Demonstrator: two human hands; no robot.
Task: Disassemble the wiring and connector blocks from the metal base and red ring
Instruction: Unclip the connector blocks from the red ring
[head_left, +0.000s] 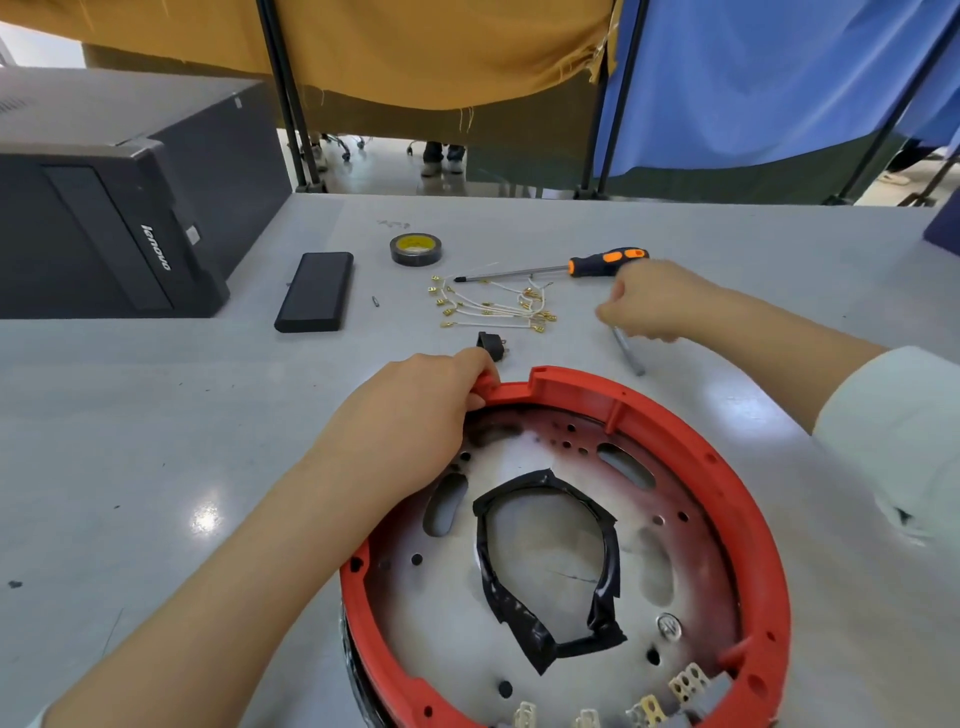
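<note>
A red ring (691, 447) lies around a round metal base (550, 551) in the lower middle of the table. My left hand (415, 421) grips the ring's upper left rim. Black tape (524, 623) edges the base's central opening. Several cream connector blocks (688, 683) sit at the base's near edge. A pile of white wires with brass terminals (493, 306) lies on the table beyond the ring. My right hand (649, 304) is curled around a grey rod-shaped tool (628, 353) to the right of the wires. A small black switch (491, 344) lies just past my left fingers.
A screwdriver with an orange and black handle (605, 261) lies behind the wires. A roll of black tape (415, 248) and a flat black box (317, 296) sit to the left of it. A black computer case (104, 208) fills the table's far left.
</note>
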